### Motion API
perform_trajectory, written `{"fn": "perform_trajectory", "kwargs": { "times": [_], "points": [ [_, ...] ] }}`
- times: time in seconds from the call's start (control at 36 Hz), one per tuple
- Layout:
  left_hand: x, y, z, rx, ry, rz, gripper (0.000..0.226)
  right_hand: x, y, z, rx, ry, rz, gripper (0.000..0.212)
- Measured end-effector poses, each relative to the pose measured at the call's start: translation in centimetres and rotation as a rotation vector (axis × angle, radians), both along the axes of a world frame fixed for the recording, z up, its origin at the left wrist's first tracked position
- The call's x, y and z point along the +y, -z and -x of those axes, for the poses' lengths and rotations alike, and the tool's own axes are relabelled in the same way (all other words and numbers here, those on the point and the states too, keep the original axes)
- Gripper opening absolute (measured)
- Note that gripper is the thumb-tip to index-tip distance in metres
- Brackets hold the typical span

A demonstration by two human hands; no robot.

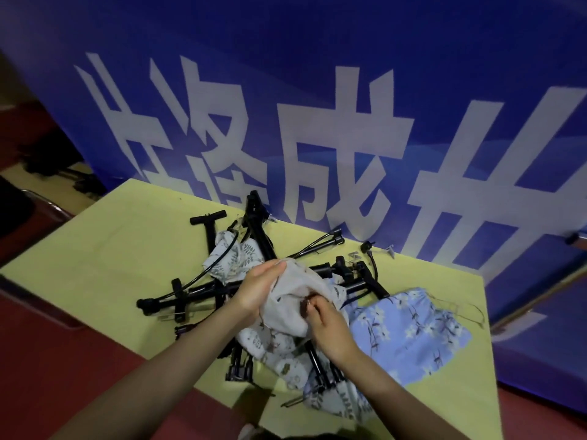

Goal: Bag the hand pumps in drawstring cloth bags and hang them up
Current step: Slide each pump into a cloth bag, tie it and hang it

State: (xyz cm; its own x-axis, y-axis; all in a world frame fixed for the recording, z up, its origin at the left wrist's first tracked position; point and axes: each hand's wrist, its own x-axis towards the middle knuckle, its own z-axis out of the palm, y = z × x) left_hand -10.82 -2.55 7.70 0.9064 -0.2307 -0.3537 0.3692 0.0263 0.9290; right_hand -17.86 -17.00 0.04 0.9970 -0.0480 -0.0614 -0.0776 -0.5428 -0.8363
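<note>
Both forearms reach in from the near edge over a yellow-green worktop (95, 265). Right hand (330, 331) sits near centre, palm down, fingers (313, 308) pinched on the lower edge of a beige cloth bag (286, 300), seemingly at its drawstring; the cord itself is too small to tell. Left hand (259, 289) is just left and farther, thumb side up, fingers clenched on the same bag's upper fold. The bag is held bunched between both hands, lifted a little above the pile.

Under the hands, a cream patterned bag (273, 344) lies crumpled on the worktop, and a pale blue-grey leaf-print bag (336, 398) sits at the near edge. To the right, a light blue floral bag (409, 325) lies flat, cords trailing off its far right corner.

Black hand pumps (190, 295) lie crossed in a heap beneath and around the bags, hoses looping out. One T-handle pump (208, 222) points far-left. Another white leaf-print bag (235, 258) is tangled among the far pumps.

Behind the worktop stands a blue banner (317, 90) with large white characters. Red floor (47, 360) shows at near left.
</note>
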Motion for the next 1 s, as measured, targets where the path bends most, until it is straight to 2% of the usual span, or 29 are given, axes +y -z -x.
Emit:
{"fn": "perform_trajectory", "kwargs": {
  "times": [0.22,0.31,0.44,0.53,0.69,0.78,0.86,0.94,1.0],
  "points": [
    [0.8,0.0,0.8,-0.015,-0.05,0.021,0.023,-1.6,0.0,0.7,-0.082,-0.039,0.441,0.022],
    [0.9,0.0,0.8,-0.039,-0.034,0.025,0.018,-2.7,-0.4,0.8,-0.158,-0.056,0.509,0.022],
    [0.7,0.0,0.6,-0.072,0.013,0.022,0.02,-4.2,-1.0,0.8,-0.299,-0.052,0.512,0.026],
    [0.4,0.0,0.5,-0.096,0.053,0.012,0.03,-4.7,-1.3,0.8,-0.329,-0.078,0.505,0.036],
    [-0.6,0.0,0.1,-0.109,0.101,-0.036,0.021,-6.4,-1.4,1.4,-0.285,-0.043,0.532,0.065],
    [-0.8,0.5,0.1,-0.127,0.148,-0.108,0.022,-7.1,-1.0,1.9,-0.283,0.023,0.506,0.062],
    [-0.6,1.2,0.2,-0.13,0.17,-0.15,0.023,-7.4,-0.8,3.0,-0.23,0.136,0.404,0.032],
    [-0.5,2.1,0.6,-0.113,0.217,-0.192,0.024,-7.5,-0.4,3.9,-0.098,0.214,0.289,0.041],
    [-0.8,2.6,1.1,-0.12,0.243,-0.224,0.023,-7.6,0.2,4.1,-0.017,0.179,0.344,0.045]
  ]
}}
